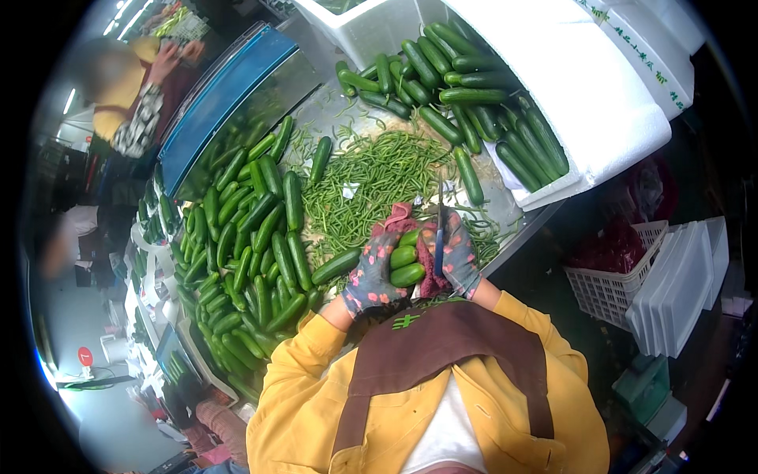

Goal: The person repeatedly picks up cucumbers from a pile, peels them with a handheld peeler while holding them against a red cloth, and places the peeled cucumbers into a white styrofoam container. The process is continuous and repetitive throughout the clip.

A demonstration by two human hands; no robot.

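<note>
My left hand, in a dark flowered glove, is closed around a small bunch of cucumbers. Three of their ends show, stacked one above another. In my right hand, gloved alike, is a blue-handled knife with its narrow blade pointing away from me. A dark red cloth is bunched between the two hands, partly hidden by them. Just beyond lies a wide heap of thin green stem-like pieces. One loose cucumber lies beside my left wrist.
A large cucumber pile covers the left of the metal table. More cucumbers fill a tipped white foam box at right. A blue-edged panel stands at far left, with a co-worker beyond. A white plastic basket sits below right.
</note>
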